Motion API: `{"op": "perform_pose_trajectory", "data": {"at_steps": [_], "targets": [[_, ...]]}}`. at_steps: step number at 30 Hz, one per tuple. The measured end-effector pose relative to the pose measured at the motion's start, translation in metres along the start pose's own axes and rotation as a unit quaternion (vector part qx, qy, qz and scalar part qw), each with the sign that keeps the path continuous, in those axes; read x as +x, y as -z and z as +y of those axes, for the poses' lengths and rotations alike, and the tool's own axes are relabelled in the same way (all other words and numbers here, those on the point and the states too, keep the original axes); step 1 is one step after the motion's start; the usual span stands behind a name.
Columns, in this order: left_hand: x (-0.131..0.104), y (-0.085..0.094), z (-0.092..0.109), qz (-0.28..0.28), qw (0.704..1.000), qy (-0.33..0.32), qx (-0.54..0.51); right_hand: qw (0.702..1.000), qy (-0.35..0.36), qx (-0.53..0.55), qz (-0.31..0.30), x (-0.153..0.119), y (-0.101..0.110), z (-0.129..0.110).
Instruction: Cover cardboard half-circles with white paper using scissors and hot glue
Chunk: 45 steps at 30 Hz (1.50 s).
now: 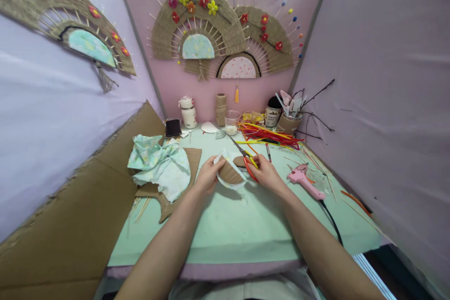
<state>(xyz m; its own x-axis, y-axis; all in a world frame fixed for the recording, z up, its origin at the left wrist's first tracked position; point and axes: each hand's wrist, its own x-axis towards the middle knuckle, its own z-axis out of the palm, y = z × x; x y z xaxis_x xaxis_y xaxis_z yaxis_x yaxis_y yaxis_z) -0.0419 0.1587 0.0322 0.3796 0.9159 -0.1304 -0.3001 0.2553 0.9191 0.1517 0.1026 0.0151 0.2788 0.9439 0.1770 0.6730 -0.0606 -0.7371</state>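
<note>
My left hand (210,173) grips a half-round cardboard piece (230,173) by its left side. Pale fabric shows as a band along its edges. In my right hand (265,172) is a pair of scissors (248,164) with red and yellow handles. The blades look parted: one points up and away, and another dark metal part lies near the cardboard's right side. A brown oval shape beside the cardboard is partly covered by the scissors. Both hands are raised over the middle of the green table (242,229).
Crumpled floral fabric (165,164) lies on cut cardboard (195,157) to the left. A pink glue gun (305,182) with a black cord rests at right. Behind are red and yellow pipe cleaners (270,135), a twine spool (221,110), a clear cup (231,124) and a twig-filled pot (288,124).
</note>
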Motion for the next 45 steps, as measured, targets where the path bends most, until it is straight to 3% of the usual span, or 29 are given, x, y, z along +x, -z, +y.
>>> {"op": "perform_pose_trajectory", "data": {"at_steps": [2,4,12,21,45], "targets": [[0.002,0.002,-0.001,0.001,1.0,-0.014,-0.005,0.989,0.025,0.141,-0.025,-0.002,-0.005,-0.006],[0.005,0.004,-0.002,0.003,1.0,-0.026,-0.014,0.975,0.031,0.214,-0.059,-0.005,-0.007,-0.012],[0.009,0.009,0.001,0.043,0.995,-0.093,0.001,0.958,0.011,0.232,-0.17,-0.013,0.004,-0.025],[0.013,0.014,-0.003,0.063,0.992,-0.105,0.034,0.962,0.0,0.202,-0.182,-0.015,0.004,-0.028],[0.013,0.018,-0.007,0.027,0.989,-0.089,0.111,0.962,-0.018,0.211,-0.174,-0.015,-0.003,-0.022]]}}
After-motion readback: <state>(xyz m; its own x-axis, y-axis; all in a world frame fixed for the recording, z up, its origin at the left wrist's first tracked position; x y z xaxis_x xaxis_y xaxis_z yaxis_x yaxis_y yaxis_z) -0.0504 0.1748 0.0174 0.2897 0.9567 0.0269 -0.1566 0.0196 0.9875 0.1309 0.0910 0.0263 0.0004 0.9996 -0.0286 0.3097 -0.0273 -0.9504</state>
